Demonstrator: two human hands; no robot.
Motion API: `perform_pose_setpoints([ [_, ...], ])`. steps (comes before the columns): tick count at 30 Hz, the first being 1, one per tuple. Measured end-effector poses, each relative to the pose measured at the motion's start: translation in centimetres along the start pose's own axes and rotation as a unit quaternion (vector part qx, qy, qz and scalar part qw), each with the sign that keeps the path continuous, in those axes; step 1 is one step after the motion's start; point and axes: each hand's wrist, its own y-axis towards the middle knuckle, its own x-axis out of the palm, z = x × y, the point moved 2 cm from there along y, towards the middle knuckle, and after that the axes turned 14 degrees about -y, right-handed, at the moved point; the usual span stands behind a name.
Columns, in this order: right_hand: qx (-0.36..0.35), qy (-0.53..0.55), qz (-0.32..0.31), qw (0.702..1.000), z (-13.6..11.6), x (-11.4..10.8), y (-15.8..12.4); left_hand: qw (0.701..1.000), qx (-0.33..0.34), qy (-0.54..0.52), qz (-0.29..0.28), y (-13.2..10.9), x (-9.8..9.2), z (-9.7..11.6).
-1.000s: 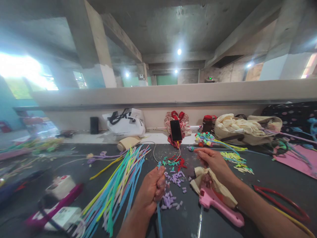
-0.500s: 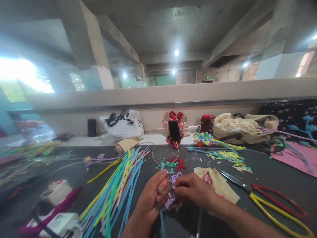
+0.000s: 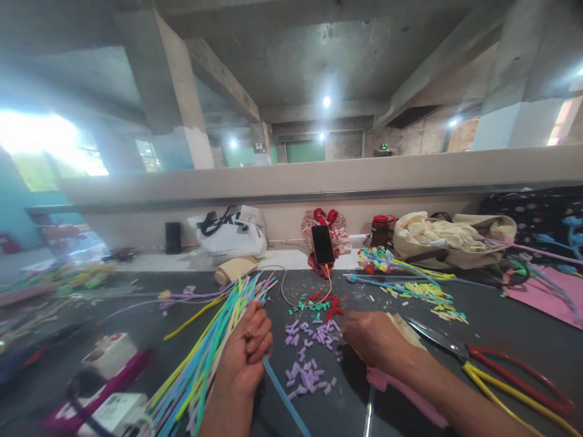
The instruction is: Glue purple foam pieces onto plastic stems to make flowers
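My left hand (image 3: 250,343) is closed in a fist around a blue chenille stem (image 3: 285,394), whose lower length slants down to the right. It sits at the right edge of a bundle of coloured chenille stems (image 3: 200,352). My right hand (image 3: 376,337) has its fingers curled together, over the near side of a beige wrapper (image 3: 407,331) that it mostly covers. What its fingertips pinch, if anything, is hidden. Between both hands lie short purple cut pieces (image 3: 307,373) in loose groups. Green cut pieces (image 3: 310,303) and red cut pieces (image 3: 334,304) lie beyond them.
Large scissors (image 3: 460,349) with red and yellow handles lie at the right. A pink piece (image 3: 401,391) and a metal rod (image 3: 370,409) lie by my right forearm. Behind stand a cabled phone (image 3: 322,244), a white bag (image 3: 230,233) and a beige bag (image 3: 455,252). A power strip (image 3: 112,385) lies left.
My hands have parted: the left moved left with the blue chenille stem, the right moved right over the wrapper. The purple pieces between them now show. A pink piece appears beneath my right forearm.
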Motion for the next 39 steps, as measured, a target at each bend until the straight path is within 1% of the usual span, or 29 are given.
perform_pose_setpoints([
  [2, 0.009, -0.047, -0.009, 0.999, 0.4, 0.1, 0.1, 0.999, 0.022, -0.019, -0.017, 0.0, 0.0, 0.7],
  [5, 0.008, -0.082, -0.012, 0.997, 1.0, -0.5, 0.0, 0.998, 0.047, -0.033, -0.031, -0.1, 0.0, 1.3],
  [8, -0.013, -0.084, -0.007, 0.996, 0.6, -1.4, -0.2, 0.999, 0.034, -0.016, -0.017, -0.1, 0.0, 0.9],
  [10, -0.038, -0.055, 0.010, 0.998, -0.1, -1.8, -0.4, 1.000, 0.001, 0.017, 0.001, 0.0, -0.1, 0.1],
  [13, -0.081, 0.054, 0.075, 0.992, -0.9, -2.0, -0.5, 0.993, -0.075, 0.085, 0.018, -0.1, -0.3, -1.7],
  [15, -0.093, 0.108, 0.106, 0.984, -0.9, -2.0, -0.5, 0.982, -0.134, 0.133, 0.008, -0.2, -0.5, -2.8],
  [17, -0.088, 0.122, 0.114, 0.982, -0.6, -2.0, -0.4, 0.967, -0.183, 0.178, -0.009, -0.4, -0.6, -3.8],
  [19, -0.081, 0.137, 0.126, 0.979, -0.4, -2.1, -0.3, 0.956, -0.205, 0.211, -0.014, -0.5, -0.8, -4.5],
  [23, -0.071, 0.172, 0.145, 0.972, -0.7, -2.6, -0.4, 0.951, -0.204, 0.231, -0.002, -0.8, -0.8, -5.2],
  [29, -0.070, 0.204, 0.137, 0.967, -1.4, -3.1, -0.6, 0.952, -0.200, 0.230, 0.012, -0.8, -0.4, -5.3],
  [33, -0.054, 0.227, 0.130, 0.964, -1.7, -4.4, -0.5, 0.954, -0.198, 0.224, 0.012, -0.7, -0.4, -5.2],
  [36, -0.041, 0.284, 0.114, 0.951, -2.2, -5.8, 0.1, 0.955, -0.198, 0.222, 0.012, -0.7, -0.5, -5.2],
  [39, -0.021, 0.365, 0.086, 0.927, -2.7, -7.0, 1.1, 0.956, -0.195, 0.218, 0.013, -0.7, -0.5, -5.0],
])
